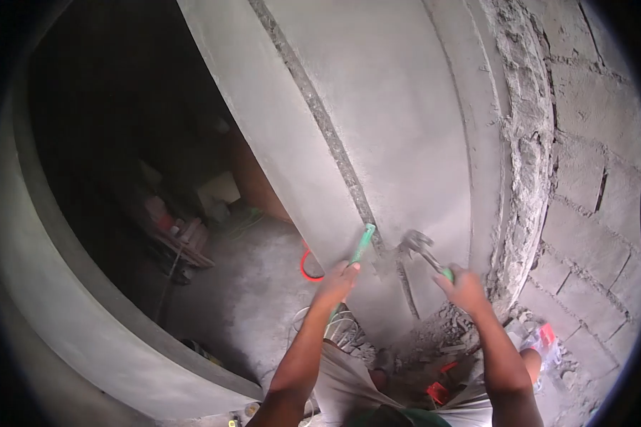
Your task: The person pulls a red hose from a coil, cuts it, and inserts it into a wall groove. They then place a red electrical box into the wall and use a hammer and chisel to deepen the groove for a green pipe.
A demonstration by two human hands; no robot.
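My left hand point(338, 283) is closed around a slim green bar point(363, 243), whose kind I cannot make out for certain. Its upper end lies at the long groove point(320, 114) cut in the grey plastered wall point(399, 107). To the right, my right hand point(464, 290) grips the green handle of a claw hammer point(418, 242). The hammer's metal head is a short way right of the groove, slightly blurred, apart from the bar. Below the bar, the groove carries on as a narrow slot point(407, 288) towards the floor.
Broken rubble point(449, 331) lies at the wall's foot near my legs, with red pieces point(438, 391) among it. A red ring point(306, 267) and loose pale cable point(335, 327) are on the left. Beyond the doorway, boards point(189, 242) stand in shadow. Bare blockwork point(584, 206) rises on the right.
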